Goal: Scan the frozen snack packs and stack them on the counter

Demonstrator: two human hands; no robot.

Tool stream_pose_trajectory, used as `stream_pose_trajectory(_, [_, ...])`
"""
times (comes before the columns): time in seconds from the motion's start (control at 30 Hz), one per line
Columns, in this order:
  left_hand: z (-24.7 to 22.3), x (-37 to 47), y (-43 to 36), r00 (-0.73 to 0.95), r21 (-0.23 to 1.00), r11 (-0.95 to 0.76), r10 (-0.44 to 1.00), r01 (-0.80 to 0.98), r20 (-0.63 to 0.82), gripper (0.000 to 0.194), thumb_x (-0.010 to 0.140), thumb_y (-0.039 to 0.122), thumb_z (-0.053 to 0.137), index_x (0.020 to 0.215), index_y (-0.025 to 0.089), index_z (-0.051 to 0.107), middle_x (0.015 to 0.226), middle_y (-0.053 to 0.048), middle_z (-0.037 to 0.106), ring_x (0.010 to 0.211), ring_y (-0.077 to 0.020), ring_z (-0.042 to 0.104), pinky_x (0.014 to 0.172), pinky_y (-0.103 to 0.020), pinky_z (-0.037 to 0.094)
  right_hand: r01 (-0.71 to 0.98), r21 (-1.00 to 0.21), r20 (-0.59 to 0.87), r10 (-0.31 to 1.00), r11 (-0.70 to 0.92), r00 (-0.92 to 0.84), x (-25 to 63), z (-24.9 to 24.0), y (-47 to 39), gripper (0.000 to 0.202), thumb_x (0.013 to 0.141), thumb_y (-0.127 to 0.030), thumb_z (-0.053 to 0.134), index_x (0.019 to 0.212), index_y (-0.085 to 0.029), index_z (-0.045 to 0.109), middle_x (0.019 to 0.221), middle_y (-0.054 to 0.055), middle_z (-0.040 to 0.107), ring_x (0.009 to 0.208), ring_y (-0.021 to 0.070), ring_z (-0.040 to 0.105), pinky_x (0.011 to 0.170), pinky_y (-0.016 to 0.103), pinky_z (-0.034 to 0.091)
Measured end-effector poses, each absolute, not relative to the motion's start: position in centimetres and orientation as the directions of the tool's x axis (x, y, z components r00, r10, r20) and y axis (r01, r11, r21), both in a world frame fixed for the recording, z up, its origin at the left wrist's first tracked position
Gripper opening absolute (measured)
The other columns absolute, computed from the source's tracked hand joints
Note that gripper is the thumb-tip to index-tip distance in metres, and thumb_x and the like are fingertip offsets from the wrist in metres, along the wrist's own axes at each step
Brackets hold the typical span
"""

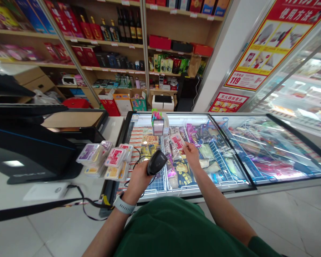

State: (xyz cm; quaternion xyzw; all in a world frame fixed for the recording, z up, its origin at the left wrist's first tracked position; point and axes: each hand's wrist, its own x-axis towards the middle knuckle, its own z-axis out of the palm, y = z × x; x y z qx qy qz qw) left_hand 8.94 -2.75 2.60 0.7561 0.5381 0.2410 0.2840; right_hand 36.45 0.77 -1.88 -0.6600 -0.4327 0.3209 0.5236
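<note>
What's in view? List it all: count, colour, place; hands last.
Scanner: 1, black, in left hand
Red-labelled pack: 1, clear, in right hand
Stacked packs: several, purple or red labels, left of scanner
Barcode label: 1, white, beyond scanner
Freezer: 1, grey-rimmed, before the person
Packets: many, mixed colours, inside freezer
Checkout machine: 1, black, on counter
Flat box: 1, white, on counter
Cartons: 3, red, orange, green, beyond freezer
Shelves: several, brown, stocked, far wall
Signs: 2, red-yellow, upper right
Glass case: 1, pale, right
Watch: 1, grey, left wrist
Shirt: 1, green, bottom
Hands: 2, bare, over freezer
</note>
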Motion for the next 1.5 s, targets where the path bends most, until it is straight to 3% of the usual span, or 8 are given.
stream_pose_trajectory(0.37, [2.1,8.8,-2.9,0.34,0.587,-0.329,0.936,0.74,0.095,0.025,0.078,0.009,0.061,0.102,0.016,0.065,0.099,-0.011,0.073,0.094,-0.0278,0.068,0.084,-0.038,0.051,0.184,-0.982,0.047,0.912,-0.032,0.407,36.4,-2.1,0.6,0.051,0.082,-0.054,0.063,0.114,-0.015,0.069,0.076,0.005,0.072,0.062,0.0193,0.067,0.067,0.034,0.059])
stream_pose_trajectory(0.57, [1.9,8.6,-3.1,0.317,0.479,-0.344,0.938,0.808,0.14,0.031,0.077,0.005,0.06,0.106,0.017,0.064,0.101,-0.011,0.072,0.097,-0.0297,0.067,0.088,-0.041,0.049,0.192,-0.98,0.04,0.909,-0.045,0.416,36.1,-1.7,0.6,0.058,0.081,-0.059,0.062,0.116,-0.014,0.068,0.079,0.006,0.073,0.064,0.0194,0.068,0.067,0.034,0.059])
stream_pose_trajectory(0.83, [1.6,8.9,-3.1,0.229,0.579,-0.239,0.969,0.78,0.092,0.035,0.075,0.007,0.063,0.108,0.018,0.058,0.103,-0.01,0.068,0.101,-0.0287,0.065,0.088,-0.04,0.05,0.177,-0.983,0.025,0.909,-0.054,0.417,35.9,-1.6,0.5,0.06,0.08,-0.059,0.061,0.119,-0.014,0.068,0.08,0.006,0.073,0.064,0.0198,0.068,0.066,0.035,0.059])
stream_pose_trajectory(0.93, [1.3,8.8,-3.1,0.258,0.584,-0.258,0.962,0.769,0.086,0.041,0.076,0.009,0.062,0.115,0.016,0.055,0.109,-0.012,0.065,0.105,-0.03,0.063,0.09,-0.042,0.05,0.171,-0.984,0.022,0.909,-0.055,0.416,35.8,-1.5,0.5,0.061,0.079,-0.059,0.062,0.119,-0.014,0.068,0.08,0.007,0.073,0.064,0.0198,0.068,0.066,0.035,0.059])
stream_pose_trajectory(1.1, [0.6,8.9,-3.1,0.327,0.578,-0.312,0.941,0.754,0.082,0.035,0.077,0.006,0.057,0.11,0.018,0.056,0.11,-0.01,0.064,0.108,-0.029,0.063,0.094,-0.043,0.05,0.154,-0.987,0.027,0.913,-0.039,0.407,35.7,-1.4,0.5,0.057,0.08,-0.055,0.063,0.119,-0.014,0.068,0.083,0.007,0.074,0.063,0.0192,0.067,0.066,0.034,0.059])
stream_pose_trajectory(1.3, [0.5,9.3,-3.4,0.346,0.633,-0.349,0.929,0.691,0.135,0.05,0.077,0.003,0.052,0.126,0.016,0.052,0.125,-0.014,0.065,0.118,-0.03,0.062,0.103,-0.047,0.048,0.137,-0.99,0.034,0.911,-0.025,0.412,35.7,-1.5,0.5,0.055,0.08,-0.053,0.063,0.119,-0.014,0.068,0.079,0.005,0.072,0.064,0.0191,0.067,0.068,0.034,0.059])
stream_pose_trajectory(1.5, [0.8,9.5,-3.5,0.332,0.623,-0.358,0.929,0.696,0.164,0.055,0.076,0.002,0.051,0.129,0.017,0.053,0.13,-0.015,0.065,0.122,-0.0313,0.061,0.105,-0.05,0.047,0.137,-0.99,0.02,0.911,-0.04,0.413,35.7,-1.6,0.4,0.057,0.079,-0.055,0.063,0.119,-0.015,0.068,0.082,0.006,0.073,0.064,0.0194,0.068,0.067,0.035,0.06])
